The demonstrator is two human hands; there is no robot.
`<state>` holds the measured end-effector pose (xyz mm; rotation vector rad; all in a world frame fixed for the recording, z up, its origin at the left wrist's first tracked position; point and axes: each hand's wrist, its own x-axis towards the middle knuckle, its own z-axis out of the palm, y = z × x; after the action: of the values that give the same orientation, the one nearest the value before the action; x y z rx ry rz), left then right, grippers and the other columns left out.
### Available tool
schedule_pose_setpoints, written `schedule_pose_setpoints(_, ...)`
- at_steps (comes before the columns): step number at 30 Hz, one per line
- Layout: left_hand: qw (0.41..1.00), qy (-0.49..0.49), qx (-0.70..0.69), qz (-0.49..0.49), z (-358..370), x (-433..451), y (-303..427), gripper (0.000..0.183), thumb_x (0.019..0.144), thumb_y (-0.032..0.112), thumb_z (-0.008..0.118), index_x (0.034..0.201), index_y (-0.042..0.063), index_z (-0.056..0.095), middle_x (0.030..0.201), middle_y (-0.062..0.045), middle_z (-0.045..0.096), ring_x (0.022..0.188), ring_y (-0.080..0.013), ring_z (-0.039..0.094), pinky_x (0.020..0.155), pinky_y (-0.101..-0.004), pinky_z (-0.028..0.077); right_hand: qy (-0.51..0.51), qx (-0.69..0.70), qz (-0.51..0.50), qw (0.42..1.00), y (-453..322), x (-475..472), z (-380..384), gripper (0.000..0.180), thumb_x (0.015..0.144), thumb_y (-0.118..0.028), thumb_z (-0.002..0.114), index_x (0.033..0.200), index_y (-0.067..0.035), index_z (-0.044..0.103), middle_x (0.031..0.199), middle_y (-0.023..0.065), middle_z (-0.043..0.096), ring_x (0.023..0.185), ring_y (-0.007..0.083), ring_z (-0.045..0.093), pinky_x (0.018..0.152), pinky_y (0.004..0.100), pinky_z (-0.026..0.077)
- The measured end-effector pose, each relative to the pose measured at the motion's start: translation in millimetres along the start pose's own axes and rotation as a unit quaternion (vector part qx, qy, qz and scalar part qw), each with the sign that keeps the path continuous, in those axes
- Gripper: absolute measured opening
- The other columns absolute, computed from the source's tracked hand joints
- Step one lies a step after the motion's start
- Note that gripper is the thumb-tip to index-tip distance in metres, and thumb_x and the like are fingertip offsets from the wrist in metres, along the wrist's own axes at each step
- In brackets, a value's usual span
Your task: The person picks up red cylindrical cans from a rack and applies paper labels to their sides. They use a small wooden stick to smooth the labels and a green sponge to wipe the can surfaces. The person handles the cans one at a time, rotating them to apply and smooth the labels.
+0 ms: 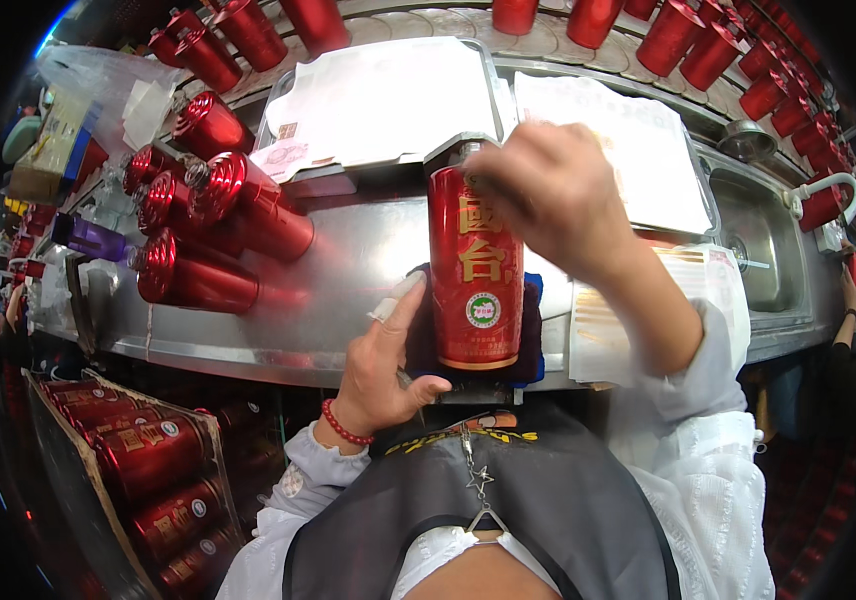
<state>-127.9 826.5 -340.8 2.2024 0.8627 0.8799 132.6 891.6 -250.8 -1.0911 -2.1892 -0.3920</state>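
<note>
A red metallic bottle (477,315) with gold characters and a round green-and-white emblem lies on a dark folded cloth (531,330) at the counter's front edge. My right hand (548,191), blurred, is over the bottle's neck end. Its fingertips hide part of the gold lettering, and whether they pinch anything is unclear. Left of the bottle is my left hand (379,375), thumb and index finger spread, with white tape on a fingertip. Something thin and dark seems to lie by its palm, too small to name. A sheet with gold strips (608,330) lies right of the bottle.
Several red bottles (270,217) stand at left near a purple object (87,236). Paper-covered trays (390,97) sit behind, before a conveyor (413,26) carrying bottles. A sink (758,232) is at right, beyond it another person's hand (853,289). A crate (222,450) holds bottles at lower left.
</note>
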Motion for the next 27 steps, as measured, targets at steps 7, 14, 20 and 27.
schedule_pose_setpoints(7, 0.993, 0.046, 0.105, 0.025, 19, 4, 4, 0.090, 0.078, 0.033, 0.084, 0.148, -0.005, 0.042, 0.133, -0.029, 0.060, 0.106, -0.0390, 0.068, 0.080, -0.0426, 0.058, -0.086, 0.308, 0.171, 0.932, -5, -2, -6, 0.018, 0.080, -0.011, 0.076, 0.094, -0.003, 0.067, 0.076, 0.0112, 0.065, 0.071, 0.0334, 0.065, 0.063, 0.0391, 0.052)
schedule_pose_setpoints(14, 0.990, 0.096, 0.100, 0.013, 25, 5, 7, 0.089, 0.076, 0.034, 0.087, 0.145, -0.005, 0.048, 0.116, -0.025, 0.067, 0.096, -0.0374, 0.070, 0.080, -0.0408, 0.056, -0.138, 0.278, 0.022, 0.951, -58, -42, -31, 0.035, 0.070, -0.002, 0.079, 0.104, -0.009, 0.073, 0.084, 0.0051, 0.057, 0.081, 0.0228, 0.061, 0.075, 0.0370, 0.048)
schedule_pose_setpoints(20, 0.999, 0.035, 0.007, -0.035, 14, 7, 6, 0.096, 0.085, 0.052, 0.077, 0.148, -0.009, 0.038, 0.129, -0.029, 0.062, 0.111, -0.0377, 0.067, 0.086, -0.0399, 0.057, -0.148, 0.291, 0.095, 0.941, -78, -65, -45, 0.036, 0.068, -0.001, 0.082, 0.103, -0.004, 0.073, 0.088, 0.0107, 0.065, 0.079, 0.0251, 0.063, 0.070, 0.0347, 0.050)
schedule_pose_setpoints(27, 0.969, 0.008, -0.189, -0.158, 22, 32, -4, 0.088, 0.099, 0.061, 0.054, 0.148, -0.011, 0.038, 0.133, -0.035, 0.058, 0.124, -0.0355, 0.061, 0.100, -0.0407, 0.049, -0.010, 0.437, 0.436, 0.786, -74, -85, -23, 0.017, 0.097, -0.011, 0.067, 0.108, 0.001, 0.062, 0.082, 0.0038, 0.069, 0.069, 0.0054, 0.062, 0.060, 0.0201, 0.050)
